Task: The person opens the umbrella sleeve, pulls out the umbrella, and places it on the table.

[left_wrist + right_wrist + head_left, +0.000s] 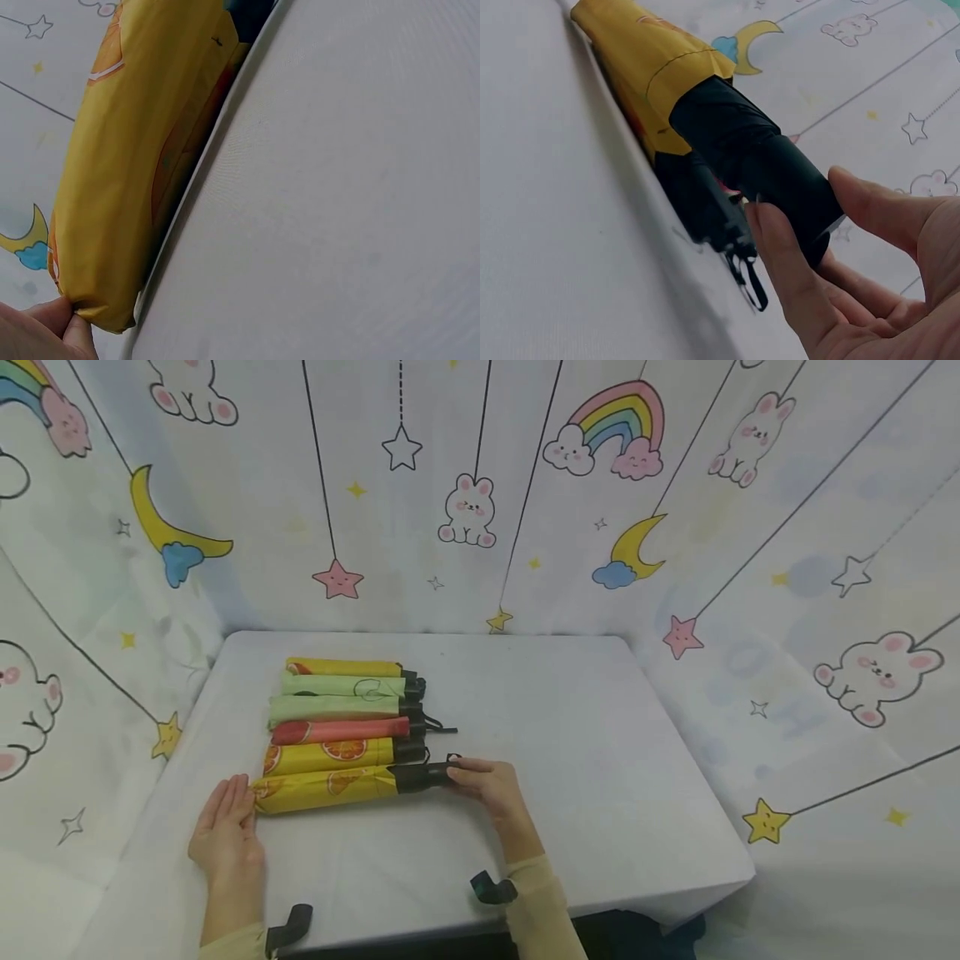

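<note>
Nearest the table's front lies a folded umbrella [326, 792] in a yellow sleeve with orange slices, its black handle to the right. My left hand [227, 831] is at the sleeve's left end; in the left wrist view, thumb and finger pinch the gathered fabric tip of the yellow sleeve [112, 187]. The right hand [491, 789] grips the end of the black handle [795, 184] between thumb and fingers. Behind it lie a second yellow umbrella [330, 755], a red one [360, 730], two light green ones [337, 707] and a yellow one [345, 667] at the back.
The umbrellas lie side by side on a white-covered table [570, 735], handles to the right, some with black wrist straps [754, 285]. White curtains [465, 585] printed with rabbits, stars and moons surround the table. Black camera mounts [493, 888] are on both wrists.
</note>
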`<state>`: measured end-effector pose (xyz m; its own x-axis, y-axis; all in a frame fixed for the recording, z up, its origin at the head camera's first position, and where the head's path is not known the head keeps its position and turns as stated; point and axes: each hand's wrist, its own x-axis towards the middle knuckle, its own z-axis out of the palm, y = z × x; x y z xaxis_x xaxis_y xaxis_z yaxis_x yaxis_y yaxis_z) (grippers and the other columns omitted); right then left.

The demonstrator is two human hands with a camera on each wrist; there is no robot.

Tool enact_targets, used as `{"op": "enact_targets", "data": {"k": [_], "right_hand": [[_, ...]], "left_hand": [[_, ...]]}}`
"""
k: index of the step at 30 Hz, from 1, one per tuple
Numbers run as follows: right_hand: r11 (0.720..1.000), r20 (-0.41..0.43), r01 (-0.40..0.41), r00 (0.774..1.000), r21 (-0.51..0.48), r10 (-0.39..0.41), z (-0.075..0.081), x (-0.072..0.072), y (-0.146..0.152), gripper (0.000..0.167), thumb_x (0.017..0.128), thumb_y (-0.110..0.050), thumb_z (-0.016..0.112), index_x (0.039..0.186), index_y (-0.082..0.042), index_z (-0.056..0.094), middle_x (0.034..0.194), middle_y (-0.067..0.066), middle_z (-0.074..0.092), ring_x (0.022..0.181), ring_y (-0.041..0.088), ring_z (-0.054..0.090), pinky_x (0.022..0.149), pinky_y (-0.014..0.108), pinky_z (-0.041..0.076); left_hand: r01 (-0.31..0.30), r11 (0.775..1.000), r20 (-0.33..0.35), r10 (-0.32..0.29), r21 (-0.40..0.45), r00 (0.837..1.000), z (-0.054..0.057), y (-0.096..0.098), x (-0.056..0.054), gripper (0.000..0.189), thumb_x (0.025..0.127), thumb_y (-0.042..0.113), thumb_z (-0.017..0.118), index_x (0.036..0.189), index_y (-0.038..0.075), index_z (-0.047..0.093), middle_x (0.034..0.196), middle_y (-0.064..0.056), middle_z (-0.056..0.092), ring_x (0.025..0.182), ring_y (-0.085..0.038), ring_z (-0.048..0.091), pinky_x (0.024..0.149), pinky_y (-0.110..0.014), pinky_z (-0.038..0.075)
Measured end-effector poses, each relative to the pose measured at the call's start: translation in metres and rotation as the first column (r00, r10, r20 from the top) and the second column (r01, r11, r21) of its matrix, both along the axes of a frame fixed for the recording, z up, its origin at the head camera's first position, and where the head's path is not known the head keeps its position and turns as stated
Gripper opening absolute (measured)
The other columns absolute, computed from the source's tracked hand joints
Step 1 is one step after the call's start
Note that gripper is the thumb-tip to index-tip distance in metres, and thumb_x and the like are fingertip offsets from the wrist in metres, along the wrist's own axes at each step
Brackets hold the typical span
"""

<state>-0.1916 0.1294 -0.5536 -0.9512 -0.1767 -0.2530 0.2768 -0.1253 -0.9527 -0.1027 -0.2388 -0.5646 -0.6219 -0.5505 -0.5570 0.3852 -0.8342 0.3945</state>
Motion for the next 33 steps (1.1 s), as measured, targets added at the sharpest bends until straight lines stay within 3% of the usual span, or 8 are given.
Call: {"op": "enact_targets", "data": {"k": [6,14,33], "right_hand": [[1.0,-0.017,0.008,1.0,-0.029,-0.009,-0.001,0.002,0.007,0.036,0.085,0.002,0.083,0.117,0.016,0.071,0.124,0.028,0.069,0.091,0.03,0.078,0.086,0.04,0.064],[1.0,-0.016,-0.009,1.0,-0.01,0.009,0.001,0.003,0.014,0.04,0.084,-0.003,0.086,0.118,0.013,0.072,0.127,0.027,0.068,0.097,0.032,0.077,0.088,0.04,0.063],[0.999,-0.014,0.017,1.0,-0.042,-0.017,0.006,0.004,0.024,0.039,0.084,0.002,0.084,0.118,0.016,0.07,0.128,0.029,0.067,0.096,0.031,0.077,0.088,0.041,0.063]], "left_hand": [[0.003,1.0,-0.002,-0.003,-0.001,1.0,-0.001,-0.001,0.0,0.069,0.086,-0.028,0.065,0.146,0.006,0.06,0.142,-0.01,0.065,0.135,-0.021,0.06,0.095,-0.027,0.058],[-0.005,1.0,0.009,0.005,-0.003,1.0,-0.002,-0.001,-0.001,0.068,0.085,-0.027,0.067,0.145,0.006,0.061,0.139,-0.01,0.067,0.133,-0.021,0.061,0.094,-0.026,0.059],[-0.014,1.0,0.0,0.014,-0.004,1.0,0.003,0.0,0.001,0.067,0.087,-0.027,0.064,0.146,0.005,0.059,0.146,-0.011,0.062,0.136,-0.022,0.059,0.096,-0.027,0.057]]}}
